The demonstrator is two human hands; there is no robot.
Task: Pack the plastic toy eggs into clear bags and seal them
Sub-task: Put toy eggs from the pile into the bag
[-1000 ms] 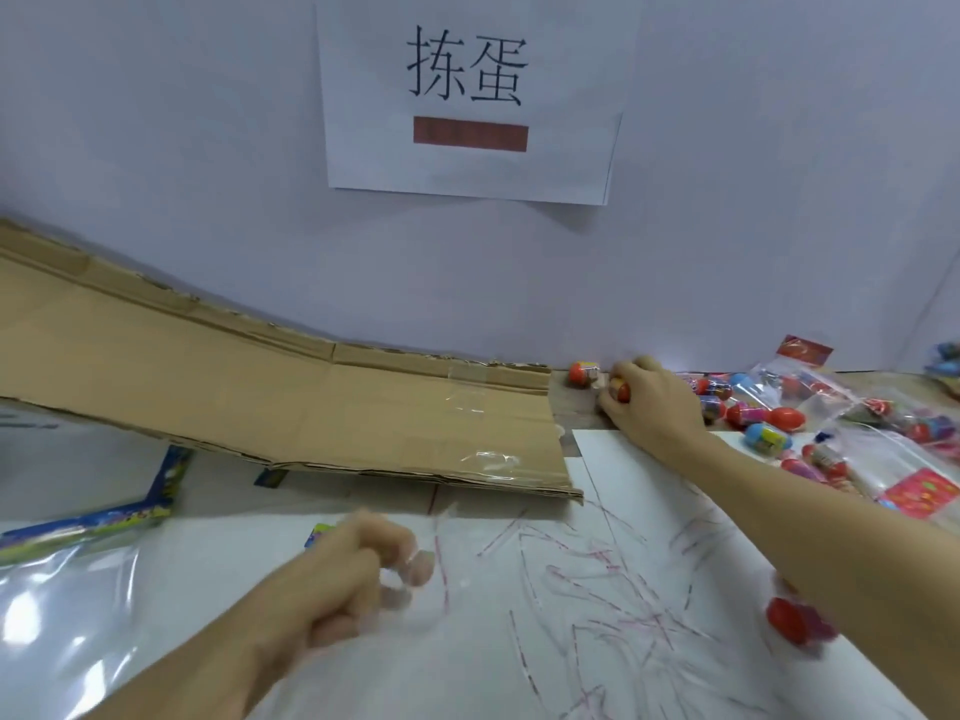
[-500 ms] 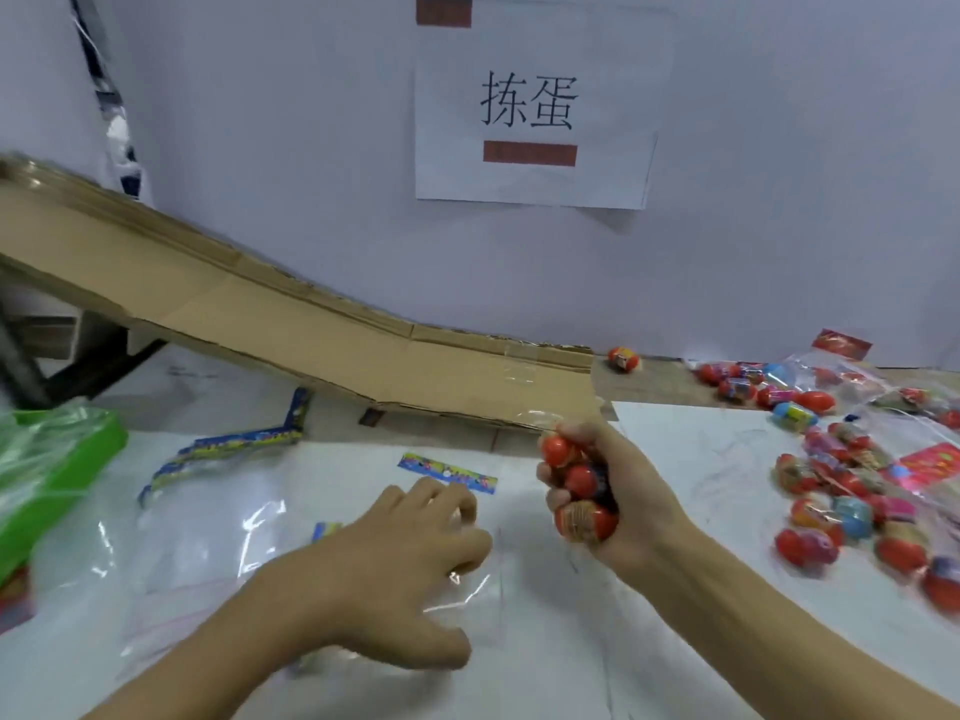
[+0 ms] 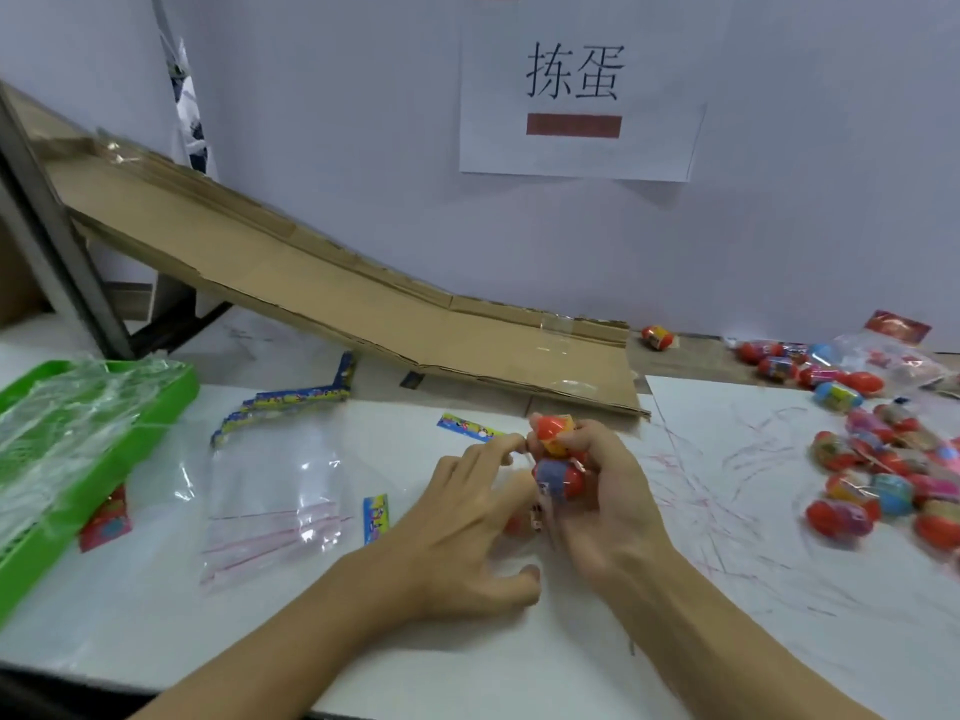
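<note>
A person's two bare forearms reach over a white bench (image 3: 363,641) seen from above. The right hand (image 3: 602,501) has its grip curled round a small bunch of plastic toy eggs (image 3: 558,475), one orange egg poking out at the top and a red and blue one below it. The left hand (image 3: 467,527) lies just beside it, fingers loosely spread with the fingertips touching the bunch; its grip holds nothing that can be made out. Flat clear bags (image 3: 270,496) with red seal lines lie on the bench to the left of the hands, beside a green tray (image 3: 171,387) heaped with more clear plastic. A pile of loose eggs (image 3: 883,470) sits well apart at the right edge, and a single egg (image 3: 657,337) rests at the foot of a sloping cardboard ramp (image 3: 363,304) against the wall. A paper sign (image 3: 576,90) hangs above
</note>
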